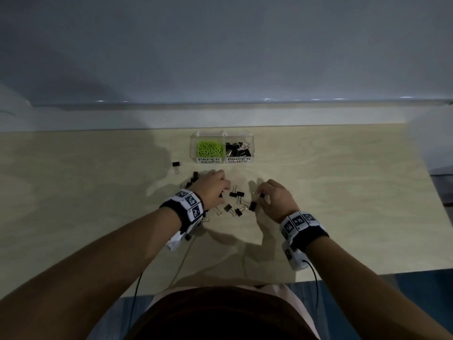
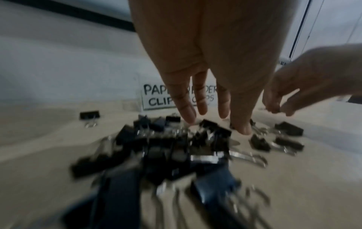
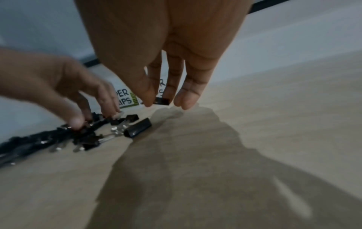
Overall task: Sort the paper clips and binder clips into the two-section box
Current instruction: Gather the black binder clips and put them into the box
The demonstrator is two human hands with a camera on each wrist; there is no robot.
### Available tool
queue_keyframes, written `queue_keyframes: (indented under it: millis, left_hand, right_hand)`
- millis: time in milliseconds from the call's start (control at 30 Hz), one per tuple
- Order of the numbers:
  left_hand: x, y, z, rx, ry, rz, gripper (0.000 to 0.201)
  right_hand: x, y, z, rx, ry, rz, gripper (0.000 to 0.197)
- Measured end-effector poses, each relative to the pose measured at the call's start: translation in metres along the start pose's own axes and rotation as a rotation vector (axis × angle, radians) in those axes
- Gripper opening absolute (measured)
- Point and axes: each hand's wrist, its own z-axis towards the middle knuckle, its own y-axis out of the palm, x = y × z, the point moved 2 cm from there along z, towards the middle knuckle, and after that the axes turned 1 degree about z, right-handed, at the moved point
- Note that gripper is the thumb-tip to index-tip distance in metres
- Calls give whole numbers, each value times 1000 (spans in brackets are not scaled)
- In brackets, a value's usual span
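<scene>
Right hand (image 1: 277, 200): fingers curled, grip closed on one small black binder clip (image 3: 161, 101), pinched between thumb and fingertips just above the table (image 1: 343, 192).
Left hand (image 1: 212, 190): fingers (image 2: 186, 111) reaching down into the loose binder clips (image 2: 176, 147); tips touching the pile in the right wrist view; whether anything is actually pinched, cannot tell.
Two-section box (image 1: 221, 161): clear, labelled, beyond both grips, nearer the left one; green paper clips (image 1: 210, 148) in the left section, black binder clips (image 1: 239, 149) in the right.
Remaining stock: binder clips only, scattered between and beneath the two grips; one stray clip (image 1: 175, 166) lying apart, outside the left grip, toward the box. No loose paper clips discernible.
Step in hand: judged late in the sort, binder-clip pickup, both hands working the pile.
Next move: carry the held clip forward and left to the right-hand section; release over that section, not the green one.
Head view only: box contents, stray clip's position, overall layout.
Right wrist view only: pinched clip seen clear of the table.
Left wrist view only: depth of the heap under the left grip, though blurred.
</scene>
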Motion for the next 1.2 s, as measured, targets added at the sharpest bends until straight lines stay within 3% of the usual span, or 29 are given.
queue_keyframes:
  millis: [167,333,500,767,867,1000,1200]
  left_hand:
    - [-1,18,-6,-11,-24,36,33]
    - [2,17,-5,6,-16,34,19]
    - [3,10,-4,-45,-45,58,16]
    - [1,-6,-1,-65,-53,109,21]
    - [2,-21,-1,5,-101,37,23]
    - [7,-59,5,198,-128,-243,24]
    - [14,-105,49,386,-115,-215,25]
  right_hand:
    - [-16,17,-18,-18,-154,-9,10]
    - [-21,30,-21,117,-224,-30,12]
    - [-18,19,-14,84,-135,37,8]
    - [-48,-47,63,332,-89,137,12]
    - [-58,-58,87,296,-63,54,18]
    - [-55,-49,70,288,-78,36,21]
    - [-41,5,20,-91,-87,-26,28]
